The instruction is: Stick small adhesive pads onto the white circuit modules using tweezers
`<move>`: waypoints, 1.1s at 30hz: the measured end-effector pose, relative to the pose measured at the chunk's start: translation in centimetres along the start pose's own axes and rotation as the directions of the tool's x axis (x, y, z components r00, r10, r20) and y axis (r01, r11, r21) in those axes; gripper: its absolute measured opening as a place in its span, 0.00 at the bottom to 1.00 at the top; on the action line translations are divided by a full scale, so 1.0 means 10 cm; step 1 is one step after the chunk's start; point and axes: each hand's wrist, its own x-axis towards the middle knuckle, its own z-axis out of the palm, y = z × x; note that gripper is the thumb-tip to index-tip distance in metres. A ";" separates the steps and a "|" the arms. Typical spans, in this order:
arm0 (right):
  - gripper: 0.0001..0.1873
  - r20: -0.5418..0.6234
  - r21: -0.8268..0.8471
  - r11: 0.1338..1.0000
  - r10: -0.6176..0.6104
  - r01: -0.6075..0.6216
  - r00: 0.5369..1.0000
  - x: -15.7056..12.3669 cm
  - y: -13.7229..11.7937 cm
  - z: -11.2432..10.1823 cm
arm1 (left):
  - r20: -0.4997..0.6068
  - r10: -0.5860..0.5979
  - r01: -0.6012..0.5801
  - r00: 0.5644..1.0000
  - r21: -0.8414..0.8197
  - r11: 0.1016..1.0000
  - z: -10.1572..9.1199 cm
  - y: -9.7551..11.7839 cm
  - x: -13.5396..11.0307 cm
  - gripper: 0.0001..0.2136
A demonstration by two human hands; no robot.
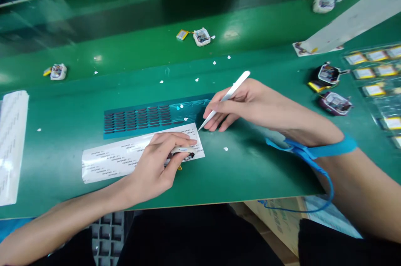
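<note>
Between the thumb and fingers of my left hand (163, 159) is a small white device housing (184, 149) with electronics inside, partly hidden by the fingers. That hand rests over a white printed backing sheet (112, 159). My right hand (233, 105) grips a pair of white tweezers (233, 88) like a pen, with the pointed tip at the sheet's upper right corner. Behind the backing sheet lies a blue-green film (117, 134) carrying rows of small dark strips. A blue wrist strap (332, 149) with a cord circles my right wrist.
Open housings with yellow-edged batteries lie farther back, including a white one (202, 37), and a black one (328, 74) sits to the right. A clear tray (379, 111) holds several batteries. Another white sheet (14, 145) lies left. A pale post (351, 15) slants at the right.
</note>
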 end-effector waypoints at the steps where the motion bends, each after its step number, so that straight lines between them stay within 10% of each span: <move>1: 0.15 0.037 0.003 1.000 0.031 -0.031 0.999 0.02 0.02 0.01 | 0.000 -0.001 0.001 1.000 0.003 1.000 0.00 0.00 0.00 0.08; 9: 0.14 0.123 -0.002 0.986 -0.166 0.168 0.978 0.12 0.27 0.03 | 0.001 -0.003 0.003 1.000 0.006 1.000 0.00 -0.01 -0.01 0.10; 26: 0.19 0.193 0.055 0.998 -0.042 0.032 0.980 0.11 0.16 0.02 | -0.002 0.026 -0.026 1.000 0.036 0.999 0.00 -0.02 0.02 0.09; 33: 0.18 -0.023 0.251 0.956 -0.149 0.150 0.989 0.02 0.03 0.06 | -0.152 0.143 -0.156 0.978 -0.079 0.985 -0.05 0.08 0.01 0.05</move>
